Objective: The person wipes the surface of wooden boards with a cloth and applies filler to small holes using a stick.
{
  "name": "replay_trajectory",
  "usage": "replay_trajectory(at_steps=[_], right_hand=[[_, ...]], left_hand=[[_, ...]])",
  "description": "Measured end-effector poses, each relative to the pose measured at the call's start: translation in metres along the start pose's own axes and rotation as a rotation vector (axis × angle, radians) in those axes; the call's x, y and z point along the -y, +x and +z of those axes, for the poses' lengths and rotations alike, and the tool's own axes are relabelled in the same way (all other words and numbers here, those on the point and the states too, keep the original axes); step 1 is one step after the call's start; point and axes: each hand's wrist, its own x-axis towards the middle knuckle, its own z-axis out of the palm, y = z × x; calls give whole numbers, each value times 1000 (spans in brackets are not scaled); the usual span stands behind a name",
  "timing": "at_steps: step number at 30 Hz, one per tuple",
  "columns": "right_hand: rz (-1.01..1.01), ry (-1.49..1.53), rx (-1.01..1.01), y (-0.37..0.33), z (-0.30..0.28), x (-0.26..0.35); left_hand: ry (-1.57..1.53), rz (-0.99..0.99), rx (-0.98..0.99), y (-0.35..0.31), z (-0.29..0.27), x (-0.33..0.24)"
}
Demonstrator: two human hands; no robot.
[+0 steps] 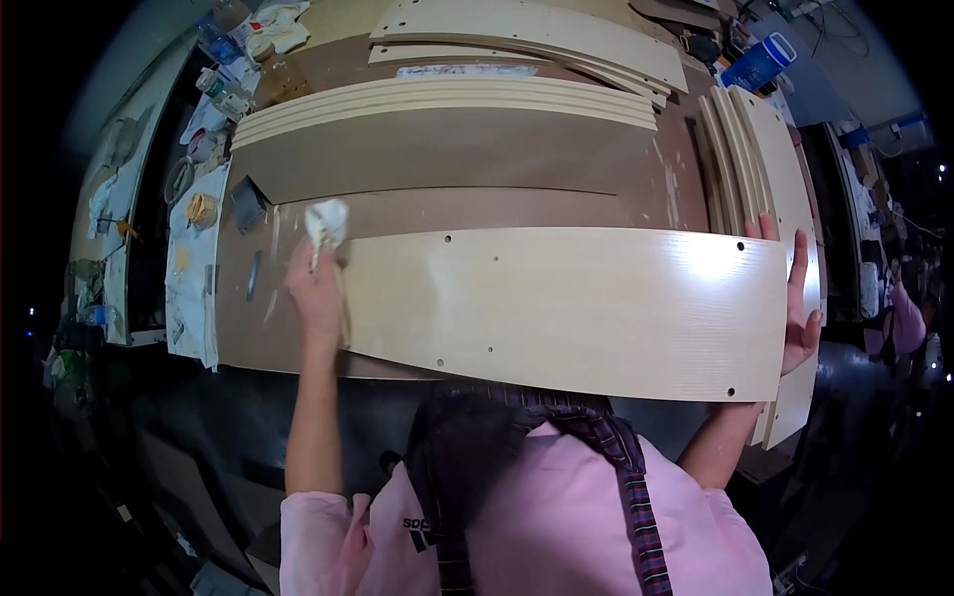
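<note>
A long, pale wood-grain board (566, 308) with several small holes lies across the bench in front of me, its right end raised towards me. My left hand (316, 296), at the board's left end, is closed around a crumpled white cloth (326, 221) that sticks up above the fingers. My right hand (798, 323) rests against the right end of the board with its fingers spread, and part of the palm is hidden behind the board. My right forearm passes beneath the board.
Several boards stand on edge (447, 144) at the bench's far side, and more (740, 159) lean together on the right. Loose boards (527, 35) lie at the back. A grey scraper-like plate (247, 204), a tape roll (201, 210), bottles (227, 94) and a blue jug (758, 62) sit around the edges.
</note>
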Motion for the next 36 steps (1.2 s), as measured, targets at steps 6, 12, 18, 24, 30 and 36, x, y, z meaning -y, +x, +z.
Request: replay_trajectory(at_steps=[6, 12, 18, 24, 30, 36], right_hand=[[71, -25, -19, 4, -7, 5], [143, 182, 63, 4, -29, -12], [200, 375, 70, 6, -40, 3], [161, 340, 98, 2, -50, 0], [158, 432, 74, -3, -53, -7], [174, 259, 74, 16, -35, -4]], left_hand=[[-92, 1033, 814, -88, 81, -138], [-156, 233, 337, 1, 66, -60], [-414, 1019, 726, -50, 182, -267], [-385, 1302, 1113, -104, 174, -200], [144, 417, 512, -6, 51, -25], [-183, 1061, 879, -109, 141, -209]])
